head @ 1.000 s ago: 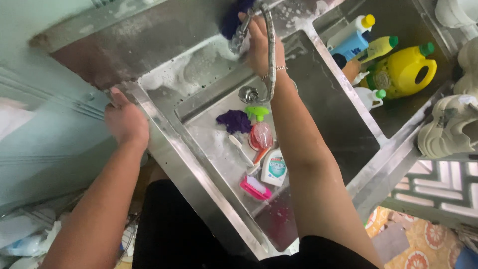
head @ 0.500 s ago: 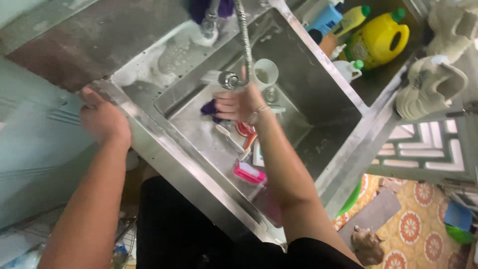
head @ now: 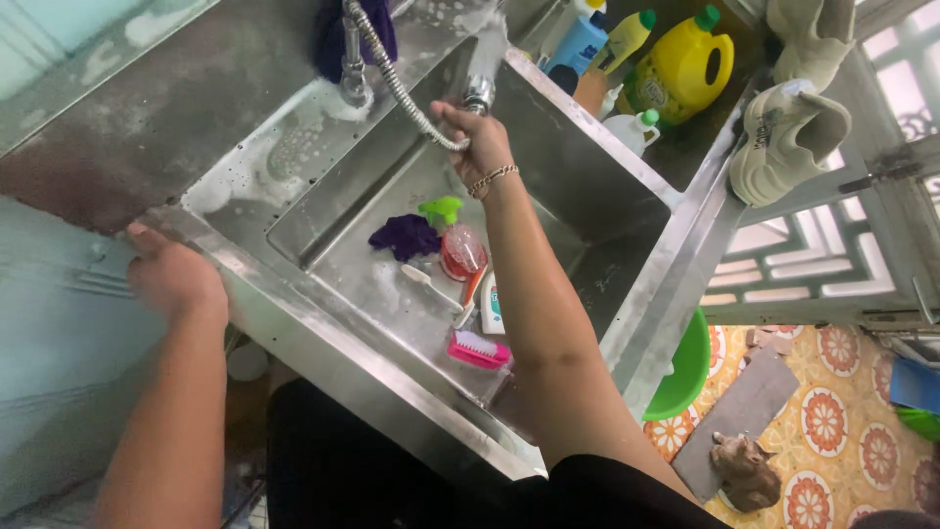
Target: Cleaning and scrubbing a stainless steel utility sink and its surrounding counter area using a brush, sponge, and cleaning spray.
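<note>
The right hand [head: 483, 145] is raised over the steel sink [head: 578, 196], its fingers closed around a ribbed metal hose [head: 392, 78] close to the spray head [head: 479, 95]. A chain bracelet [head: 493, 177] sits on that wrist. The hose curves up and back to the tap [head: 353, 69] at the sink's rear edge, where a dark purple cloth [head: 329, 39] hangs behind it. The left hand [head: 171, 277] rests on the front corner of the soapy counter [head: 147, 127], fingers curled over the edge; whether it grips firmly is hard to tell from this angle.

On the sink floor lie a purple rag [head: 405, 236], a clear spray bottle with a green trigger [head: 455, 243], a white toothbrush [head: 428, 285], a small white tube [head: 491, 306] and a pink scrub brush [head: 478, 349], all close together. Beyond the sink's far wall stand a yellow jug [head: 685, 67], a blue bottle [head: 580, 41] and a yellow-green bottle [head: 627, 37]. A pair of pale shoes [head: 788, 127] rests on the ledge to the right.
</note>
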